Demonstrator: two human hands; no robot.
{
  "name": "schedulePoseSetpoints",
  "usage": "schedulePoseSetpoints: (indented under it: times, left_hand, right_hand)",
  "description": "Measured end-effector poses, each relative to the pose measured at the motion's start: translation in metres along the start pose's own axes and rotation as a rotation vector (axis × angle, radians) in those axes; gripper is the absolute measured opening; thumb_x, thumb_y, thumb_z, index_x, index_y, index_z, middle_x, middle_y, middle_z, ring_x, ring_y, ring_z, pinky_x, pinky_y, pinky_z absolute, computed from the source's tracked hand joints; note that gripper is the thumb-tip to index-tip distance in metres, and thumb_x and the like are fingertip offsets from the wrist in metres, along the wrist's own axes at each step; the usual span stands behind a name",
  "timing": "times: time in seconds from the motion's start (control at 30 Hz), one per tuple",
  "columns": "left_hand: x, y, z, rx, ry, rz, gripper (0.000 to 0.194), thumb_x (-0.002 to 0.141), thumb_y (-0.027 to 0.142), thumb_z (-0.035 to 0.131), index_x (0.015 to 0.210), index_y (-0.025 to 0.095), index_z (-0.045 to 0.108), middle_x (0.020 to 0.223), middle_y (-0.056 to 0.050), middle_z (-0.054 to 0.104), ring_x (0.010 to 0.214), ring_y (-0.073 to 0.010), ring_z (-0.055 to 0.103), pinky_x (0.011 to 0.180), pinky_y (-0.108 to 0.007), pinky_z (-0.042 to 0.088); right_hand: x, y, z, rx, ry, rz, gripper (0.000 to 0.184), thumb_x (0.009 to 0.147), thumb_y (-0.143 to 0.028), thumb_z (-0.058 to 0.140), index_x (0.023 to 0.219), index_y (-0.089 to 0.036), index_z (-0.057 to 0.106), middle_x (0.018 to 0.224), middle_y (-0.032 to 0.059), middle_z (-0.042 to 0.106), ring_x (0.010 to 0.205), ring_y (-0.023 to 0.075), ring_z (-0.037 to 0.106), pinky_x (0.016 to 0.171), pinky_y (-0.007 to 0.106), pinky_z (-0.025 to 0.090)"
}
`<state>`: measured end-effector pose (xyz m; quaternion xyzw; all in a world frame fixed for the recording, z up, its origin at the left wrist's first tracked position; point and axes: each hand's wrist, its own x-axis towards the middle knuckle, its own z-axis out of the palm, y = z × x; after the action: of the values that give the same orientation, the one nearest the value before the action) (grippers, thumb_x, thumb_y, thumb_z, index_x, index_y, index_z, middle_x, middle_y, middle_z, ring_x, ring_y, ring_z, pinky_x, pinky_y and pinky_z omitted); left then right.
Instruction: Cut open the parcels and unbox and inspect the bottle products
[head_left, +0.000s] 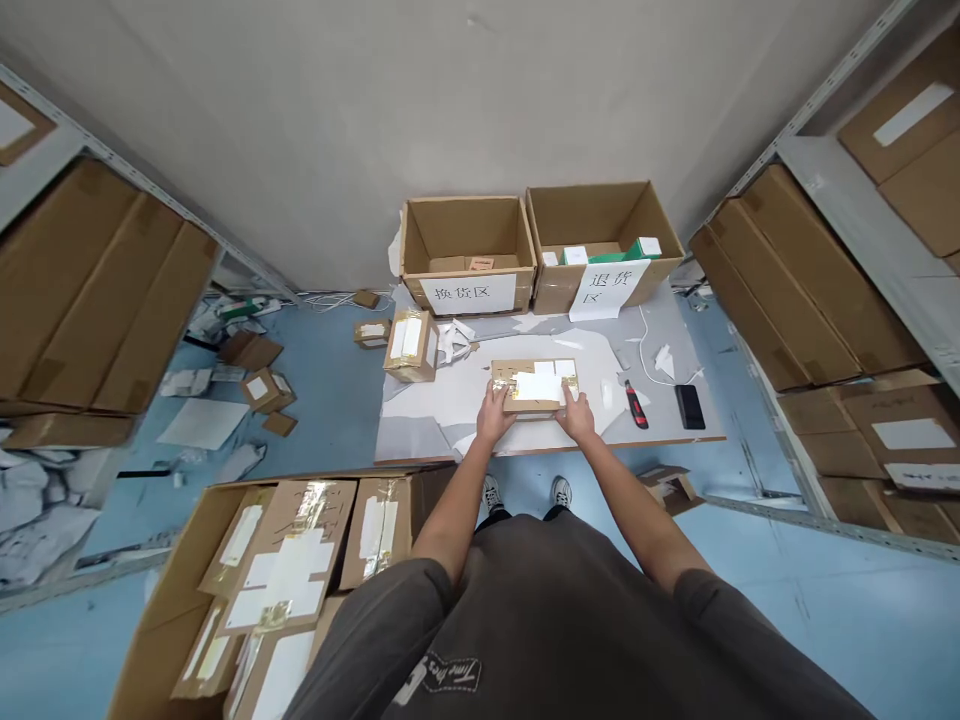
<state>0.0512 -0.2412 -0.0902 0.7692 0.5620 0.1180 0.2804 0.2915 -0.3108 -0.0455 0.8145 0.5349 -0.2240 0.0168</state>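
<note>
A flat brown cardboard box (534, 404) with white labels and clear tape on top lies near the front of the table (420, 440). My left hand (493, 412) grips its left end, and my right hand (576, 414) grips its right end. Both sets of fingers are wrapped over the ends of the box. To the right of my right hand lies a red and black utility knife (636, 405). A black phone (689, 407) rests further right, by the table's front edge.
Two open cartons with Chinese signs, a left one (469, 235) and a right one (592, 215), stand at the back. A taped box (411, 345) sits at the table's left. A large carton of parcels (161, 610) stands left of me. Shelves of boxes flank both sides.
</note>
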Motion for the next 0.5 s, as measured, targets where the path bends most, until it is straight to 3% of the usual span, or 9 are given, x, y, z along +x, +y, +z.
schedulePoseSetpoints:
  times: [0.07, 0.17, 0.3, 0.37, 0.43, 0.5]
  left_hand:
    - [0.001, -0.007, -0.001, 0.014, -0.013, 0.032, 0.088, 0.083, 0.024, 0.087, 0.161, 0.029, 0.047, 0.180, -0.014, 0.018, 0.149, -0.0401, 0.050, 0.113, -0.050, 0.055]
    - [0.004, -0.014, -0.008, 0.025, -0.038, 0.067, 0.085, 0.085, 0.022, 0.084, 0.161, 0.032, 0.047, 0.180, -0.012, 0.020, 0.150, -0.0404, 0.047, 0.114, -0.052, 0.054]
    - [-0.010, -0.011, -0.011, -0.035, 0.054, 0.038, 0.091, 0.082, 0.025, 0.087, 0.162, 0.031, 0.045, 0.179, -0.014, 0.021, 0.154, -0.0431, 0.040, 0.121, -0.057, 0.046]
    - [-0.030, 0.003, 0.000, -0.134, 0.183, -0.108, 0.097, 0.082, 0.029, 0.086, 0.166, 0.025, 0.037, 0.175, -0.019, 0.028, 0.156, -0.0426, 0.037, 0.124, -0.057, 0.041]
    - [-0.050, 0.027, 0.021, -0.298, 0.278, -0.291, 0.093, 0.093, 0.037, 0.075, 0.170, 0.022, 0.025, 0.166, -0.022, 0.041, 0.151, -0.0373, 0.047, 0.122, -0.053, 0.044]
    - [-0.062, 0.056, 0.045, -0.453, 0.199, -0.339, 0.103, 0.092, 0.044, 0.075, 0.173, 0.024, 0.013, 0.164, -0.022, 0.042, 0.146, -0.0356, 0.053, 0.116, -0.050, 0.050]
  right_hand:
    - [0.001, 0.002, 0.001, 0.019, 0.007, 0.006, 0.089, 0.094, -0.040, 0.071, 0.171, -0.027, 0.028, 0.150, 0.0200, 0.047, 0.138, 0.0377, 0.050, 0.106, 0.045, 0.050]
    - [0.018, 0.011, -0.007, 0.049, 0.030, -0.110, 0.095, 0.087, -0.048, 0.079, 0.168, -0.026, 0.035, 0.168, 0.0193, 0.033, 0.156, 0.0399, 0.032, 0.119, 0.050, 0.042]
    - [0.065, 0.019, -0.030, 0.091, 0.145, -0.272, 0.086, 0.095, -0.060, 0.065, 0.167, -0.023, 0.037, 0.180, 0.0156, 0.018, 0.164, 0.0397, 0.018, 0.127, 0.056, 0.031]
    - [0.090, 0.013, -0.040, 0.085, 0.135, -0.306, 0.083, 0.099, -0.061, 0.057, 0.169, -0.023, 0.034, 0.181, 0.0135, 0.016, 0.165, 0.0397, 0.016, 0.127, 0.057, 0.032]
    - [0.109, 0.005, -0.046, 0.055, 0.018, -0.336, 0.081, 0.101, -0.061, 0.054, 0.170, -0.023, 0.032, 0.180, 0.0130, 0.022, 0.165, 0.0398, 0.019, 0.127, 0.056, 0.033]
    - [0.119, -0.003, -0.049, 0.003, -0.104, -0.352, 0.081, 0.102, -0.060, 0.053, 0.171, -0.024, 0.032, 0.177, 0.0137, 0.031, 0.163, 0.0406, 0.022, 0.126, 0.055, 0.034]
